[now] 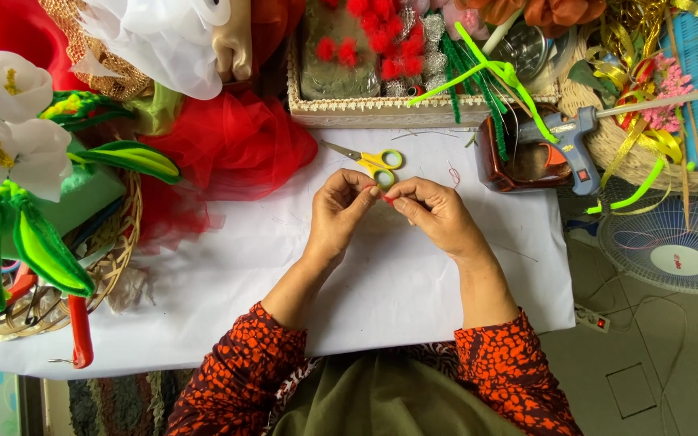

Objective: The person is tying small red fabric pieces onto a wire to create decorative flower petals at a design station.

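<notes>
A small red piece (387, 198) is pinched between the fingertips of both hands, just below the scissors (376, 161), over the white sheet (365, 266). It is judged to be light, soft and easily crushed or dropped, so it is best taken at its ends with fingertips only. The left hand (339, 211) is closed around it, thumb and forefinger pressed together. The right hand (434, 214) grips its other side likewise, remaining fingers curled. A glue gun (569, 139) lies right of the scissors.
</notes>
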